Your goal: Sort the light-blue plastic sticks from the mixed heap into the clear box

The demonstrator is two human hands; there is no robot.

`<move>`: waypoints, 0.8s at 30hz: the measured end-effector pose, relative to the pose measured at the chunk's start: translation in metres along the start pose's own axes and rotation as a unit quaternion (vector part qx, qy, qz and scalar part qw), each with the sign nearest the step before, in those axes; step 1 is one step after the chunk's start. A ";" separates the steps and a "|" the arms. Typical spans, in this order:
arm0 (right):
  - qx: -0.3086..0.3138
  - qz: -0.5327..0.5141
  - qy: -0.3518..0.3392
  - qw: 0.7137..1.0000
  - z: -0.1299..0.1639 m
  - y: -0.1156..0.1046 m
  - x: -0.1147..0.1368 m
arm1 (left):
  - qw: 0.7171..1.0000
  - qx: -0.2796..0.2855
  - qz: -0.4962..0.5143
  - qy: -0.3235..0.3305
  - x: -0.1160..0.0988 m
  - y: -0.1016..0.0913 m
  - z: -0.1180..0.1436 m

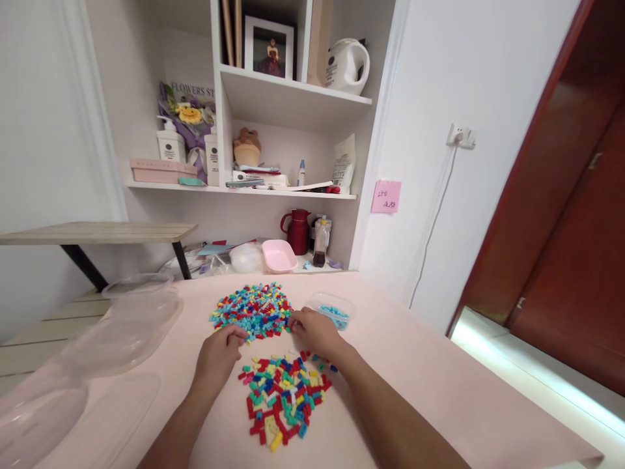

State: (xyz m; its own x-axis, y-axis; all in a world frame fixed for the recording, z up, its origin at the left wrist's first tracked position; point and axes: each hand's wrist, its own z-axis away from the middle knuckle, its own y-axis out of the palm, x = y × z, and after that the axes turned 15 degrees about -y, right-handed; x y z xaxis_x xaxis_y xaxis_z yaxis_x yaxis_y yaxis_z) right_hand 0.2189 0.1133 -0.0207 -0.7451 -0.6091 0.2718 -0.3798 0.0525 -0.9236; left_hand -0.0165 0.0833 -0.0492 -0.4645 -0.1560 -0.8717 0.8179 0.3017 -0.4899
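A wide pile of small toy building bricks [254,306] in blue, red, yellow and green lies on the table. Nearer to me is a looser pile of mixed bricks [286,397]. My left hand [222,352] rests at the far pile's front left edge, fingers curled together; whatever is between the fingertips is too small to make out. At that pile's right edge, my right hand [315,331] bends its fingers down in a pinch, the tips partly hidden by the hand. Just beyond it, a clear plastic container [346,305] holds light-blue bricks [334,314].
Clear plastic trays [131,332] lie on the table's left side. At the back stand a pink basin [279,256], a red jug [297,231] and a bottle of dark liquid [320,242]. Shelves [293,81] rise behind; a wooden bench [97,231] is at the left.
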 end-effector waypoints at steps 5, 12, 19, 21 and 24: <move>-0.041 0.007 0.019 0.999 -0.001 -0.001 -0.004 | 1.000 0.003 0.003 -0.003 -0.001 0.000 0.001; -0.007 0.024 -0.061 0.998 -0.002 0.008 -0.008 | 1.000 0.003 0.003 -0.014 -0.006 -0.002 0.005; -0.006 -0.074 -0.067 0.995 -0.003 0.009 -0.011 | 1.000 -0.002 0.000 -0.019 -0.008 -0.001 0.006; -0.022 -0.076 -0.051 0.996 -0.003 0.008 -0.010 | 1.000 -0.002 0.000 -0.019 -0.008 -0.001 0.007; -0.034 -0.064 -0.029 0.997 -0.003 0.009 -0.009 | 1.000 -0.002 -0.002 -0.019 -0.009 -0.001 0.007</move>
State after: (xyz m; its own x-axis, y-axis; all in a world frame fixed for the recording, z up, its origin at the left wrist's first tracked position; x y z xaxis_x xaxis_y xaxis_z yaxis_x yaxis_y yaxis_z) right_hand 0.2205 0.1213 -0.0306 -0.6560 -0.6590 0.3680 -0.5078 0.0245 -0.8612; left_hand -0.0106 0.0773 -0.0412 -0.4542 -0.1922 -0.8699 0.8151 0.3045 -0.4929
